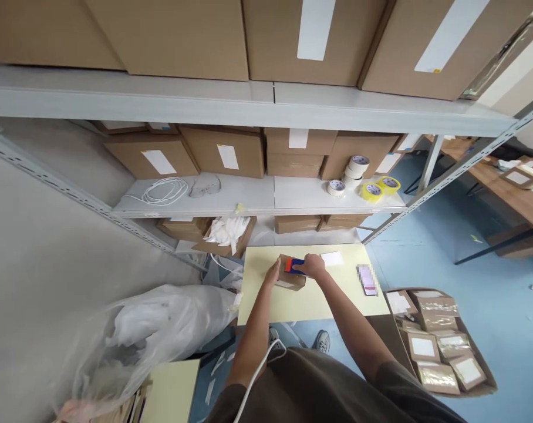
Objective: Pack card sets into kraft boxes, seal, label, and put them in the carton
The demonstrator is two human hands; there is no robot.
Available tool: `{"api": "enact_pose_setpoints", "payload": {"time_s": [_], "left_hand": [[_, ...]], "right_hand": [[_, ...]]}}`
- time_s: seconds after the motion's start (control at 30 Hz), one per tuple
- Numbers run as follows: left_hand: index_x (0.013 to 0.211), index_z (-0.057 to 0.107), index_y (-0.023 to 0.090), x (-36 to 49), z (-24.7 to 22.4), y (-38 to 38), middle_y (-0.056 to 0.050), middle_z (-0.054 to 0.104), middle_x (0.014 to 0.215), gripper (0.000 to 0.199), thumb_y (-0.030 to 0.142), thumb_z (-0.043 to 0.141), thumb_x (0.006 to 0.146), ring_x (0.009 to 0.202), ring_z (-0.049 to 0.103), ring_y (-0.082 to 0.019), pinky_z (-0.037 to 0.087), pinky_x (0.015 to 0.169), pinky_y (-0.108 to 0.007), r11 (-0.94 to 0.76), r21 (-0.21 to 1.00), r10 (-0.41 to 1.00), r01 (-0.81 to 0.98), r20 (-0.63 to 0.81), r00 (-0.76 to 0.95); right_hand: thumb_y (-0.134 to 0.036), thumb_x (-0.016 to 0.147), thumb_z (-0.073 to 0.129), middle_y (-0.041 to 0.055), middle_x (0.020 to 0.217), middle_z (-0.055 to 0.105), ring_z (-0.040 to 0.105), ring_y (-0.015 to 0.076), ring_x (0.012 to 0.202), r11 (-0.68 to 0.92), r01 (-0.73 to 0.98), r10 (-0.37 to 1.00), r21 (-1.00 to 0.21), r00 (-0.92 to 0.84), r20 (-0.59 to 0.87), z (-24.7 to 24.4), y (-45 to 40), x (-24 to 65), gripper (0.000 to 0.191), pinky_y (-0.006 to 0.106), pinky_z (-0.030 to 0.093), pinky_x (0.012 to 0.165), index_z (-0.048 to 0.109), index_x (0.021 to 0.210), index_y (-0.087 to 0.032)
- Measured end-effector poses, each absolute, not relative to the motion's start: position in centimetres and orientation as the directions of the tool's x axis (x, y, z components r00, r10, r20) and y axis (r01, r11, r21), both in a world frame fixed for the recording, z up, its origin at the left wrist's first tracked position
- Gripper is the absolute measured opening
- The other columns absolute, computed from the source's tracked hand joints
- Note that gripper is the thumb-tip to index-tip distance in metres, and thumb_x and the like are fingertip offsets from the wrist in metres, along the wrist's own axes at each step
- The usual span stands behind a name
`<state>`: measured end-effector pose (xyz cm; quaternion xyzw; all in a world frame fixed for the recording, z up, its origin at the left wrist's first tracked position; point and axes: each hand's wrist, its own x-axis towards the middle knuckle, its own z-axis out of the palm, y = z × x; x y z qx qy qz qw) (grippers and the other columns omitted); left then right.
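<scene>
A small brown cardboard box rests on the pale yellow tabletop. My left hand grips its left side, thumb and fingers closed against the cardboard. In my right hand is a blue and red hand tool, held low over the top of the box; whether it touches cannot be made out, nor can its exact kind. Beyond my right hand lies a white paper slip. Farther right on the tabletop is a phone with its screen lit.
Metal shelving stands ahead, bearing cardboard boxes, a coiled white cable, safety glasses, and rolls of white and yellow tape. A large carton of wrapped parcels sits at right. Clear plastic bagging bulges at left.
</scene>
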<state>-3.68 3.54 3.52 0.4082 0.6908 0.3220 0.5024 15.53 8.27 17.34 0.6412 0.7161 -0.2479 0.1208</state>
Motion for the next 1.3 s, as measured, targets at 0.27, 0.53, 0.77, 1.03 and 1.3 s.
{"api": "enact_pose_setpoints", "payload": {"time_s": [0.27, 0.53, 0.77, 1.03, 1.3], "left_hand": [[0.120, 0.077, 0.023, 2.9, 3.3, 2.8, -0.013, 0.080, 0.116, 0.063, 0.068, 0.037, 0.103, 0.113, 0.074, -0.031, 0.054, 0.091, -0.037, 0.466, 0.811, 0.885, 0.354, -0.423, -0.197], [0.126, 0.074, 0.019, 13.5, 3.3, 3.5, -0.017, 0.078, 0.123, 0.061, 0.061, 0.034, 0.106, 0.116, 0.072, -0.031, 0.053, 0.093, -0.035, 0.428, 0.769, 0.900, 0.476, -0.412, -0.143], [0.117, 0.077, 0.015, 14.6, 2.6, 4.6, -0.020, 0.078, 0.119, 0.064, 0.060, 0.033, 0.107, 0.115, 0.072, -0.032, 0.053, 0.092, -0.034, 0.390, 0.761, 0.913, 0.519, -0.392, -0.111], [0.116, 0.078, 0.018, 6.0, 1.6, 5.7, -0.014, 0.080, 0.118, 0.069, 0.072, 0.038, 0.102, 0.110, 0.075, -0.030, 0.057, 0.086, -0.033, 0.512, 0.750, 0.844, 0.419, -0.529, -0.086], [0.132, 0.071, 0.025, -2.7, 1.6, 4.2, -0.007, 0.072, 0.139, 0.054, 0.058, 0.035, 0.107, 0.131, 0.065, -0.024, 0.049, 0.108, -0.032, 0.434, 0.764, 0.901, 0.478, -0.354, -0.252]], "right_hand": [[-0.069, 0.073, 0.082, 0.0184, 0.111, 0.077, 0.073, 0.0342, 0.106, -0.004, 0.985, 0.862, -0.172, -0.084, -0.499, 17.8, 8.4, 20.0, 0.061, 0.035, 0.054, 0.080, 0.076, 0.108, -0.019], [-0.076, 0.077, 0.075, 0.0164, 0.095, 0.079, 0.074, 0.0302, 0.090, -0.111, 0.967, 0.872, -0.227, -0.015, -0.489, 16.3, 6.5, 35.0, 0.057, 0.030, 0.046, 0.067, 0.077, 0.086, -0.019], [-0.073, 0.074, 0.078, 0.0141, 0.077, 0.075, 0.069, 0.0251, 0.072, -0.252, 0.930, 0.874, -0.268, 0.100, -0.475, 16.4, 3.8, 48.0, 0.054, 0.030, 0.045, 0.061, 0.071, 0.072, -0.019], [-0.074, 0.081, 0.072, 0.0101, 0.086, 0.078, 0.072, 0.0233, 0.082, -0.162, 0.955, 0.854, -0.248, 0.010, -0.520, 14.0, 6.0, 38.6, 0.056, 0.026, 0.039, 0.060, 0.075, 0.081, -0.018], [-0.072, 0.085, 0.071, 0.0151, 0.111, 0.079, 0.075, 0.0276, 0.101, -0.040, 0.968, 0.845, -0.248, -0.099, -0.525, 13.0, 7.5, 21.6, 0.058, 0.027, 0.047, 0.069, 0.078, 0.103, -0.018]]}}
